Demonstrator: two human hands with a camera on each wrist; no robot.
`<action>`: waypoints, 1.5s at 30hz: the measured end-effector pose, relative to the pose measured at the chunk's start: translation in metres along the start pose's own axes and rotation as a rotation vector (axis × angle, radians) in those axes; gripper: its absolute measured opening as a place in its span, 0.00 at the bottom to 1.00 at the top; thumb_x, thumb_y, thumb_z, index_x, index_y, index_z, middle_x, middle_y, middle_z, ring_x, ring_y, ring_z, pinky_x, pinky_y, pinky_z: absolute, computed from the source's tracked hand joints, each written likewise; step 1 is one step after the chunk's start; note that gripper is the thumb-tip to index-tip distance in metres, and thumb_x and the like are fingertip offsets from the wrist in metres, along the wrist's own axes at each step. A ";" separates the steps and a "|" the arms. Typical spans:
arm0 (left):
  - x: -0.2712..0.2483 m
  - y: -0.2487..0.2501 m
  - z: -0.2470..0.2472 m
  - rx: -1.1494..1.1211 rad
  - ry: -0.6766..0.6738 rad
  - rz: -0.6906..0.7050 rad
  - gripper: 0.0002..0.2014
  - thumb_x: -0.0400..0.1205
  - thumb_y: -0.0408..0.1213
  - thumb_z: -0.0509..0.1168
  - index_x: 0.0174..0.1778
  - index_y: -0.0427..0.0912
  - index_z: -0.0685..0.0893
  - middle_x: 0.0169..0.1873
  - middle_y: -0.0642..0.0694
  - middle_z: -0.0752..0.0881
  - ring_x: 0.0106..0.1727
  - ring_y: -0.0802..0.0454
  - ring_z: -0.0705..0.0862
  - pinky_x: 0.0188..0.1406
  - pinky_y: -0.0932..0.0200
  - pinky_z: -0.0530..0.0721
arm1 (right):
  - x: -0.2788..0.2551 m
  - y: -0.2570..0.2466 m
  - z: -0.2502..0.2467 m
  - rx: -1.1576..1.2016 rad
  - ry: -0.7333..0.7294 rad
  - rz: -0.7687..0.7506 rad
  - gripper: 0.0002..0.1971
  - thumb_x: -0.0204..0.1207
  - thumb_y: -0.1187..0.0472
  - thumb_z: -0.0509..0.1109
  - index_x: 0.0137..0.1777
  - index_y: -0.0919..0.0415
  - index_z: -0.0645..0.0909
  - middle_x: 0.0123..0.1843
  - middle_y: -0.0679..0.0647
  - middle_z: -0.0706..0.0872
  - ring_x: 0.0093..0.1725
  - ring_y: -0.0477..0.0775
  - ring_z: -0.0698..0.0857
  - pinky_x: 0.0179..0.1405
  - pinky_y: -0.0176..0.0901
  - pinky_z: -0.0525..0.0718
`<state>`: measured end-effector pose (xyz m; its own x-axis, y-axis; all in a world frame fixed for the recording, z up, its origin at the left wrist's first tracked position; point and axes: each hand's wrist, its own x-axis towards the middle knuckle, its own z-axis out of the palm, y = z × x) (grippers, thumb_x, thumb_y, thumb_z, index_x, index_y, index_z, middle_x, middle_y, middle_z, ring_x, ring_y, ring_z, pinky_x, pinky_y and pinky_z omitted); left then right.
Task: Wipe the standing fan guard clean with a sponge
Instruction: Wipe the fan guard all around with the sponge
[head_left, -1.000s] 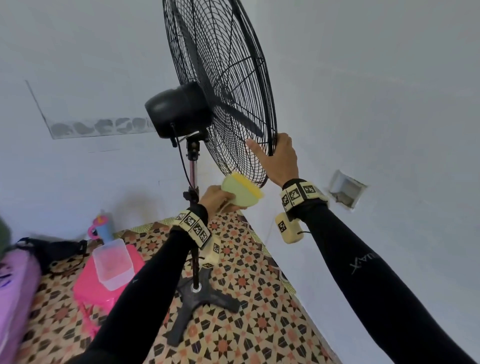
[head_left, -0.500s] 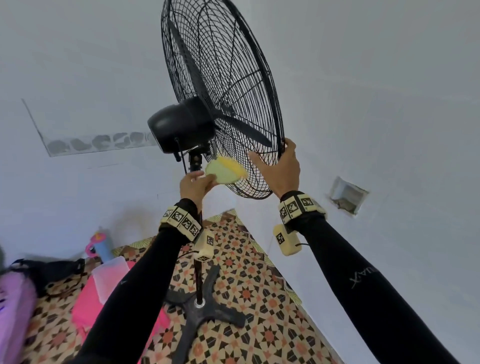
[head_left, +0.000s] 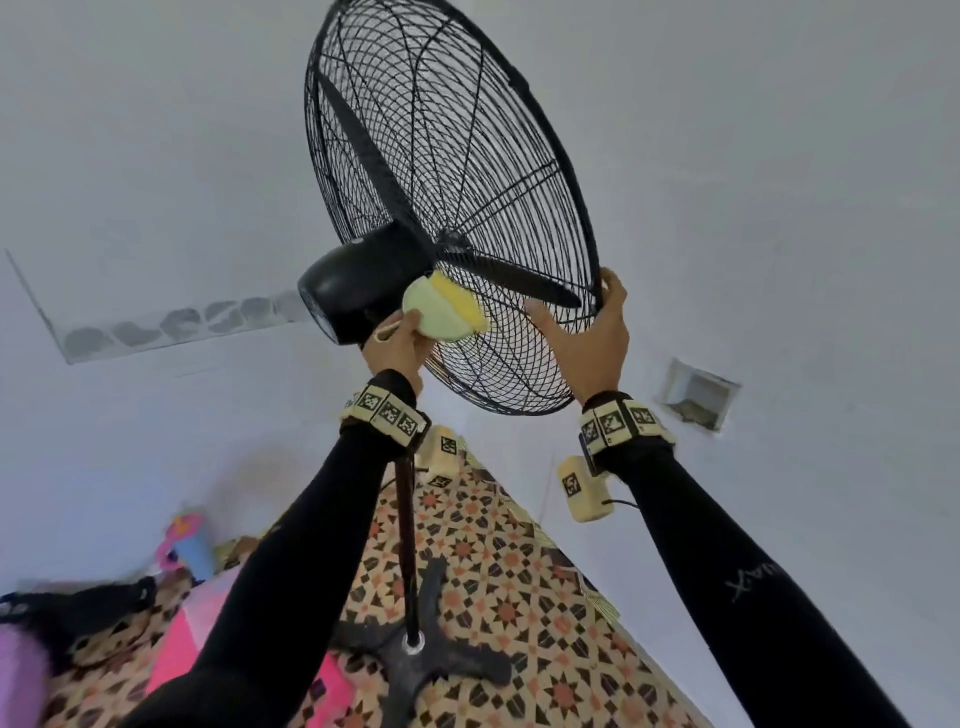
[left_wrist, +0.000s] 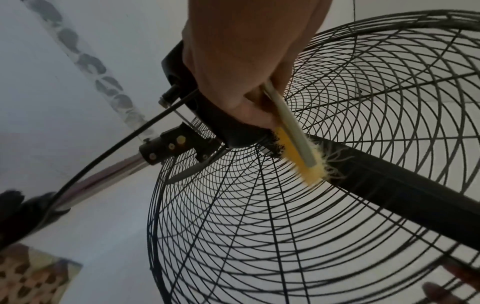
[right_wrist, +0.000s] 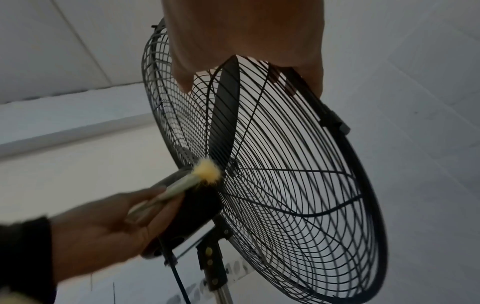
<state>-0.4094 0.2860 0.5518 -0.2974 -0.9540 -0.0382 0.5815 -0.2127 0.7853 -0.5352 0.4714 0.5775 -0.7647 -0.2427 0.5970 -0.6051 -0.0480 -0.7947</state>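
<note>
White wall behind; left hand (head_left: 397, 340) gripping sponge (head_left: 447, 309), right hand (head_left: 589, 338) clasping guard (head_left: 519, 218) rim.

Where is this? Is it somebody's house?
Probably a room in a home: plain white walls, a patterned star-tile floor, a black standing fan, and a pink plastic stool in the corner.

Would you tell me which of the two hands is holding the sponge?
The left hand: it grips the sponge against the fan guard; the right hand only holds the rim.

sponge (head_left: 445, 310): against the fan guard (head_left: 467, 171), just beside the motor housing (head_left: 358, 286)
right hand (head_left: 589, 340): on guard's rim, right of left hand (head_left: 395, 345)
pole (head_left: 406, 540): below housing, standing on floor (head_left: 519, 597)
</note>
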 end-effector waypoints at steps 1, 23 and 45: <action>0.001 -0.005 -0.001 -0.005 -0.031 -0.029 0.10 0.84 0.27 0.72 0.60 0.33 0.85 0.49 0.38 0.90 0.48 0.44 0.91 0.36 0.57 0.92 | 0.003 -0.001 0.001 -0.006 0.006 0.008 0.51 0.66 0.30 0.81 0.83 0.52 0.65 0.77 0.48 0.81 0.74 0.49 0.80 0.77 0.52 0.79; 0.008 0.004 0.030 0.228 -0.172 -0.108 0.16 0.90 0.29 0.61 0.74 0.34 0.74 0.60 0.35 0.81 0.60 0.35 0.84 0.56 0.38 0.88 | 0.005 0.006 0.002 -0.016 0.003 0.024 0.51 0.66 0.28 0.79 0.83 0.51 0.65 0.77 0.46 0.79 0.76 0.48 0.78 0.79 0.55 0.77; 0.011 0.014 0.018 0.278 -0.162 -0.196 0.17 0.90 0.31 0.62 0.76 0.35 0.74 0.68 0.31 0.82 0.63 0.29 0.87 0.46 0.38 0.90 | -0.004 0.003 0.004 -0.021 -0.001 0.009 0.51 0.66 0.27 0.79 0.83 0.52 0.65 0.76 0.45 0.77 0.76 0.48 0.77 0.77 0.50 0.77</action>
<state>-0.4177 0.2759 0.5734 -0.5117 -0.8502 -0.1238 0.2807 -0.3016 0.9112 -0.5327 0.4681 0.5726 -0.7701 -0.2440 0.5894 -0.6025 -0.0251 -0.7977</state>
